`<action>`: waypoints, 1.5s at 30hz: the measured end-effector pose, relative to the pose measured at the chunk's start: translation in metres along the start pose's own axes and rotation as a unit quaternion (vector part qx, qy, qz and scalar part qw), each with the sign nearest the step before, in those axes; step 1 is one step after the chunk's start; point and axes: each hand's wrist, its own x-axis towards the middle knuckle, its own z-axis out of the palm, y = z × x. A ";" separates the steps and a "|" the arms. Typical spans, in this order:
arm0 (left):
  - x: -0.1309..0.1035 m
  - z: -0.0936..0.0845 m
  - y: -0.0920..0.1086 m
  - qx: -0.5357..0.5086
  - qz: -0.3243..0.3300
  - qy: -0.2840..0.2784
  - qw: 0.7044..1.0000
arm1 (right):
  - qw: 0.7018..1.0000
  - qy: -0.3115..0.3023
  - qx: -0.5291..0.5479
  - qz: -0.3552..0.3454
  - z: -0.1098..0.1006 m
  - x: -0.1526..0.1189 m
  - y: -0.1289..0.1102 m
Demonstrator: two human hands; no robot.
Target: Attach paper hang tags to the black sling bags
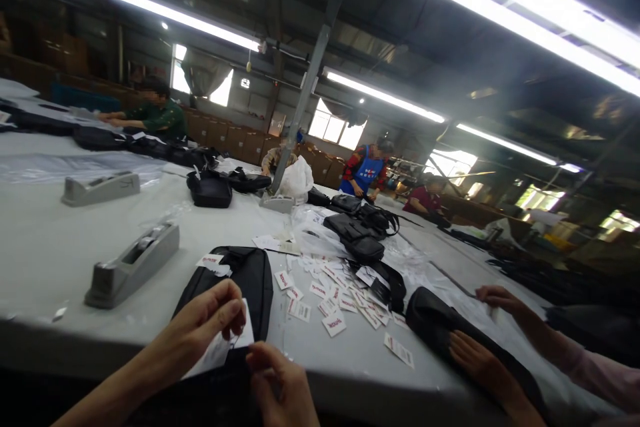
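A black bag lies at the table's front edge before me, with a printed white tag on its far end. Over its near part, my left hand is closed, fingers curled against a white tag. A thin dark string shows just under those fingertips. Lower and to the right, my right hand pinches thumb and forefinger together at the edge of the bag; what lies between them is too small to make out. Loose white tags with red print are scattered right of the bag.
Two grey tape dispensers stand on the left of the white table. More black bags lie farther back around a post. At right, a co-worker's hands handle another black bag. Other people work behind.
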 end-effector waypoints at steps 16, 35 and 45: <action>0.011 0.007 -0.035 -0.003 -0.038 0.011 0.999 | 0.987 0.047 0.128 0.082 0.027 0.045 0.001; 0.148 -0.130 -0.123 0.212 -0.077 0.202 0.953 | 0.938 -0.097 -0.330 0.053 0.010 0.153 0.026; 0.150 -0.127 -0.155 0.275 -0.044 0.128 0.952 | 0.936 -0.124 -0.328 0.041 0.014 0.179 0.041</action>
